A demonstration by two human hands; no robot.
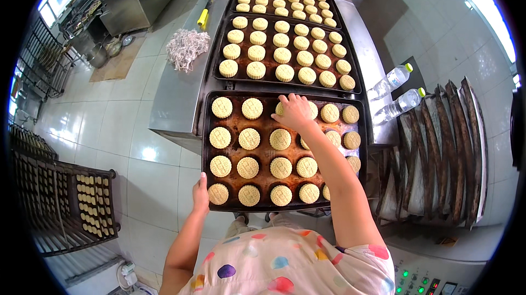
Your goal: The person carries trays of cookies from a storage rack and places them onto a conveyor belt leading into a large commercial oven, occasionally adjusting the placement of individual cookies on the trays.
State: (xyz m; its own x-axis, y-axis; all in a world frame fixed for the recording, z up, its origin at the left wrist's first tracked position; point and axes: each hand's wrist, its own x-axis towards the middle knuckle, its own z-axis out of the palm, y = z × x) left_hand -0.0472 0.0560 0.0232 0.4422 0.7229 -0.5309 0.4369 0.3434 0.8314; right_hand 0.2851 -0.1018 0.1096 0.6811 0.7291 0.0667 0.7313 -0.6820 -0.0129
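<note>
A dark baking tray [263,125] lies nearest me, with rows of pale round mooncakes [280,139] that have fluted sides and stamped tops. My left hand [201,193] grips the tray's left rim near its front corner, thumb up along the edge; its other fingers are mostly hidden. Reaching across the tray, my right hand [295,112] has its fingers curled over a mooncake [279,109] in the far row. Only part of that mooncake shows beside the fingertips. My right forearm covers some of the mooncakes on the right.
Two more mooncake-filled trays [223,65] [236,0] continue away from me along a metal conveyor. On its left ledge [181,95] lie a rag bundle [188,48] and a yellow-handled scraper [206,13]. Two bottles [390,81] [400,106] stand right, near stacked trays [444,152]. A loaded rack [66,202] stands left.
</note>
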